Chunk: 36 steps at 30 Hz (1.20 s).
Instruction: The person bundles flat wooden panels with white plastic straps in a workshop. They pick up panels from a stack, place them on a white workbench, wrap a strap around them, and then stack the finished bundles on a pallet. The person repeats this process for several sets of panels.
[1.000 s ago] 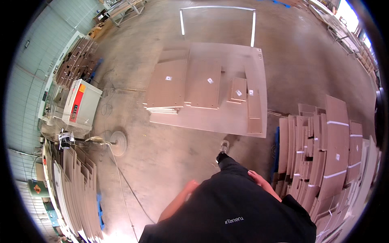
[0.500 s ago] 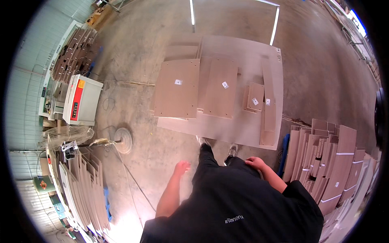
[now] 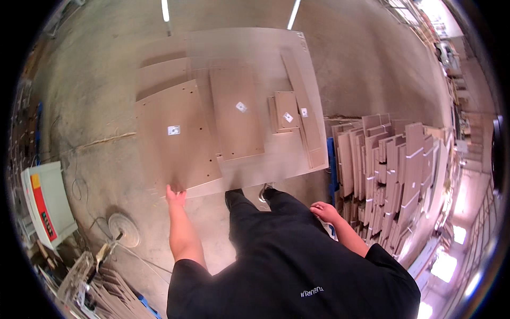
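Concrete workshop floor is carrying a low stack of brown boards | left hand is touching the near edge of the big drilled board, fingers spread | right hand is hanging free, loosely curled, beside upright panels | legs standing between both hands.

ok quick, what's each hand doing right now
Left hand: fingers at the near edge of the big brown panel; a firm grip cannot be told.
Right hand: loosely open, holding nothing, beside the thigh.
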Motion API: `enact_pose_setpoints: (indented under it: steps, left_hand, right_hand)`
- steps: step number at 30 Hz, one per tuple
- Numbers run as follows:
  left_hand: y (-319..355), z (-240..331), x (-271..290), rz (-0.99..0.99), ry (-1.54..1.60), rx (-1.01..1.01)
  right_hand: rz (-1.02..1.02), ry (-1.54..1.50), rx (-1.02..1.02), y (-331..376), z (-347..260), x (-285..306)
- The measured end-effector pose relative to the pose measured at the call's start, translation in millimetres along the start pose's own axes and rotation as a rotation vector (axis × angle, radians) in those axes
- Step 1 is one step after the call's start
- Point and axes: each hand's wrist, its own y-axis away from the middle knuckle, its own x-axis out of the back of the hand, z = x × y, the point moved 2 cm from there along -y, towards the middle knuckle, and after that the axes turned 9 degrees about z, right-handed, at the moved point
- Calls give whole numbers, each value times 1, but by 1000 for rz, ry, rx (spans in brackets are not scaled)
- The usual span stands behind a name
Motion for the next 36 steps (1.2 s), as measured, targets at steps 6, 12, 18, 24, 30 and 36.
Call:
enact_pose_setpoints:
  steps: [6,12,18,24,30,36]
  left_hand:
    - [32,-6,-6,-112,124,-93]
    - [137,-15,-5,-500,160,-223]
    - [202,-43,-15,-453,86,-362]
    - [300,-119,-46,-602,-74,-329]
    - [285,-250,-138,-726,-191,-34]
    - [268,-385,-253,-755,-367,156]
  right_hand:
    - [-53,-22,71,9,-62,-20]
    - [-152,-11,90,-26,-31,-22]
    - [-236,24,273,-85,-23,-9]
    - [-391,-410,132,-108,-36,21]
    - [-473,-771,-84,-130,-3,48]
    - [-112,-939,-108,-217,71,96]
